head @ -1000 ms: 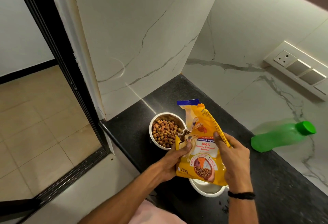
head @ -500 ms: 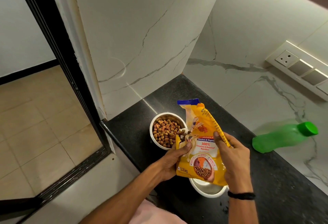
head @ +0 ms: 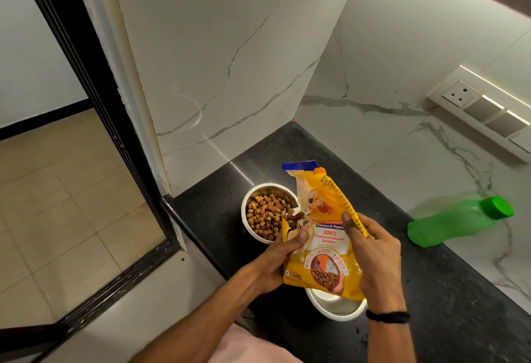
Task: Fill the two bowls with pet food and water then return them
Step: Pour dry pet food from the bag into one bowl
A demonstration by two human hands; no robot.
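Pouch [head: 324,250] unmoved at centre frame, gripped by left hand [head: 273,262] and right hand [head: 376,256]; kibble bowl [head: 244,220] probably full, pouring done.

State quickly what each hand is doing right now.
Left hand: grips the pet food bag.
Right hand: grips the same bag.

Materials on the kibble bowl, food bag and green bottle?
Kibble bowl: likely steel liner, shiny grey inside; white outer shell, perhaps plastic.
Food bag: glossy printed plastic film, creased.
Green bottle: translucent matte plastic, light glows through.
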